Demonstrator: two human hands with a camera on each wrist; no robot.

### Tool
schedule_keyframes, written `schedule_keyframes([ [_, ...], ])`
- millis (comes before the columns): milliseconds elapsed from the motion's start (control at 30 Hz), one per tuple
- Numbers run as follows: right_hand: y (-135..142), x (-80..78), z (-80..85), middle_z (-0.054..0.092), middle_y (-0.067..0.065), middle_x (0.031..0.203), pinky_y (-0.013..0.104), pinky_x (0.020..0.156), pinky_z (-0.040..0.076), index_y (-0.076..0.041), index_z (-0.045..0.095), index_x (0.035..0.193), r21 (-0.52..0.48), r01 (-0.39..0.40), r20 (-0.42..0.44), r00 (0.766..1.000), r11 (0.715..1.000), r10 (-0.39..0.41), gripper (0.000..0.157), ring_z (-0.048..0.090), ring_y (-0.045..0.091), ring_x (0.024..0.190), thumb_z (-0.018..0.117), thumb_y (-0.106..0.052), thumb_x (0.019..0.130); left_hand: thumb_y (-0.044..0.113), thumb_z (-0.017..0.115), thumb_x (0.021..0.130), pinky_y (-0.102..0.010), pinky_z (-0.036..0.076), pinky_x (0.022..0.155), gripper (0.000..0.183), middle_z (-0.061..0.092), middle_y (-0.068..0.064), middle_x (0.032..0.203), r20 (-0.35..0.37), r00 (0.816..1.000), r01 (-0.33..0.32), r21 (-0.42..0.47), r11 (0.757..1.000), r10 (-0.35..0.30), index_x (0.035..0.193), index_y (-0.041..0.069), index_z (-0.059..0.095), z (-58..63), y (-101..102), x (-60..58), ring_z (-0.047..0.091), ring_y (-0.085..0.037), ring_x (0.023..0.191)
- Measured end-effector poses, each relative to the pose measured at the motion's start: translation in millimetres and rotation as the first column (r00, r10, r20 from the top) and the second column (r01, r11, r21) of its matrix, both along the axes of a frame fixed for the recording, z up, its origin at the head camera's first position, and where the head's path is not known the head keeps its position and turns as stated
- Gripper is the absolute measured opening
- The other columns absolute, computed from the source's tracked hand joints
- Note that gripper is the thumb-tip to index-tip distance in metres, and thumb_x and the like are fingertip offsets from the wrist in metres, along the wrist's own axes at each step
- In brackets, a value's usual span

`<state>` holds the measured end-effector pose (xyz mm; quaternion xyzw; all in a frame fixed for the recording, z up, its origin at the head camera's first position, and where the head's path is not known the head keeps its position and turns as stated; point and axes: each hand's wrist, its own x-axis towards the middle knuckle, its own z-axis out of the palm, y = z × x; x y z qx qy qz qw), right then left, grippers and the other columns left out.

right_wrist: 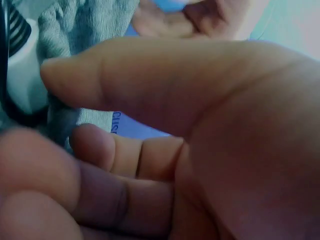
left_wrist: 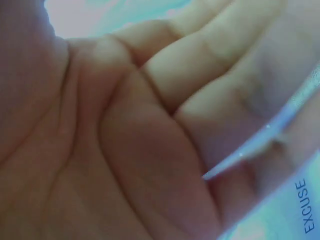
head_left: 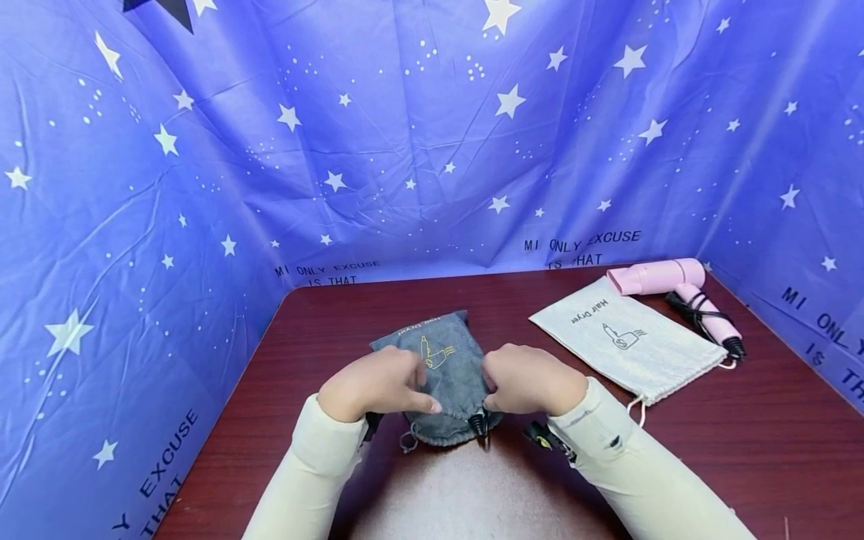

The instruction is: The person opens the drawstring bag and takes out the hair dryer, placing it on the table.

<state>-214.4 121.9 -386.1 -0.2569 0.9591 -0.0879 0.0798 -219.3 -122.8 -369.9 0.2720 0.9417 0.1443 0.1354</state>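
A grey drawstring bag (head_left: 454, 375) with a yellow hair dryer drawing lies on the table, its mouth toward me. From that mouth pokes a black ridged cord end (head_left: 478, 424); the right wrist view shows it joined to a pale rounded part (right_wrist: 25, 80), the rest hidden in the bag. My right hand (head_left: 533, 379) pinches the bag's edge on the right, thumb and curled fingers at the cloth. On the left side, my left hand (head_left: 378, 382) touches the bag, thumb lying by its mouth. In the left wrist view its fingers (left_wrist: 210, 65) look extended, with no cloth visible.
At the right, a white drawstring bag (head_left: 624, 341) marked "Hair Dryer" lies flat. A pink hair dryer (head_left: 658, 276) with its black cord wrapped round the handle rests partly on it. Blue star-printed cloth (head_left: 418, 135) encloses the dark red table (head_left: 304, 330).
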Motion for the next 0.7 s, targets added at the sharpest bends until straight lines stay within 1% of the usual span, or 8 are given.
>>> schedule_keyframes([
  [133,-5,3.9,-1.6,0.055,-0.011,0.059,0.035,0.054,0.044,-0.023,0.057,0.063,-0.010,-0.039,0.002,0.999,0.999,0.039,0.032,0.052,0.010,0.056,0.082,-0.029,0.082,0.038,0.077,0.092,-0.029,0.044,0.058,0.025,0.055,0.010,0.065,-0.142,0.990,-0.001,0.088,0.996,0.014,0.082,0.020,0.064,-11.7,-4,-15.5,0.048,-0.006,0.059],
  [200,-8,5.7,-3.2,0.053,-0.011,0.057,0.034,0.053,0.043,-0.023,0.055,0.062,-0.012,-0.057,-0.004,0.998,0.998,0.057,0.033,0.052,0.010,0.055,0.081,-0.028,0.081,0.034,0.075,0.093,-0.030,0.047,0.062,0.019,0.059,0.009,0.073,-0.251,0.966,-0.035,0.111,0.993,0.062,0.085,0.020,0.065,-22.0,-7,-25.6,0.052,-0.007,0.064],
  [267,-11,7.0,-5.6,0.049,-0.011,0.055,0.034,0.052,0.042,-0.023,0.053,0.059,-0.014,-0.066,-0.023,0.998,0.998,0.066,0.034,0.050,0.009,0.054,0.080,-0.026,0.080,0.029,0.074,0.094,-0.033,0.050,0.068,0.014,0.062,0.006,0.084,-0.341,0.932,-0.088,0.130,0.988,0.128,0.090,0.018,0.067,-32.5,-11,-35.9,0.056,-0.011,0.072],
  [333,-13,7.7,-8.2,0.045,-0.012,0.053,0.034,0.052,0.042,-0.023,0.051,0.058,-0.017,-0.070,-0.040,0.997,0.997,0.069,0.036,0.048,0.009,0.053,0.080,-0.026,0.080,0.028,0.073,0.095,-0.039,0.053,0.076,0.016,0.064,0.000,0.096,-0.398,0.898,-0.146,0.130,0.981,0.186,0.098,0.014,0.067,-41.4,-14,-43.7,0.061,-0.017,0.084],
  [400,-15,7.8,-10.9,0.040,-0.012,0.052,0.034,0.051,0.041,-0.023,0.048,0.055,-0.018,-0.071,-0.053,0.996,0.997,0.070,0.040,0.046,0.009,0.053,0.079,-0.025,0.080,0.029,0.070,0.098,-0.045,0.054,0.086,0.023,0.066,-0.006,0.108,-0.410,0.883,-0.193,0.123,0.974,0.226,0.108,0.010,0.067,-47.9,-17,-49.3,0.065,-0.025,0.097],
  [500,-17,7.5,-14.2,0.039,-0.012,0.052,0.034,0.051,0.041,-0.023,0.045,0.054,-0.014,-0.063,-0.063,0.996,0.998,0.062,0.041,0.044,0.010,0.053,0.078,-0.023,0.078,0.035,0.063,0.103,-0.054,0.051,0.097,0.040,0.066,-0.014,0.127,-0.394,0.885,-0.233,0.090,0.968,0.249,0.127,0.004,0.063,-54.6,-19,-54.5,0.064,-0.034,0.117],
  [567,-18,7.1,-16.1,0.039,-0.011,0.052,0.035,0.051,0.041,-0.023,0.045,0.053,-0.005,-0.057,-0.061,0.997,0.998,0.056,0.042,0.045,0.010,0.053,0.078,-0.023,0.078,0.038,0.057,0.106,-0.057,0.049,0.102,0.048,0.063,-0.016,0.138,-0.365,0.896,-0.245,0.069,0.967,0.253,0.138,0.002,0.059,-57.9,-18,-56.4,0.061,-0.036,0.126],
  [700,-19,5.9,-18.2,0.045,-0.011,0.052,0.035,0.051,0.043,-0.023,0.049,0.053,0.002,-0.059,-0.075,0.995,0.998,0.058,0.041,0.049,0.010,0.054,0.082,-0.025,0.076,0.043,0.048,0.108,-0.058,0.046,0.107,0.057,0.058,-0.018,0.148,-0.323,0.912,-0.258,0.029,0.966,0.254,0.148,0.003,0.052,-62.9,-16,-58.3,0.056,-0.037,0.135],
])
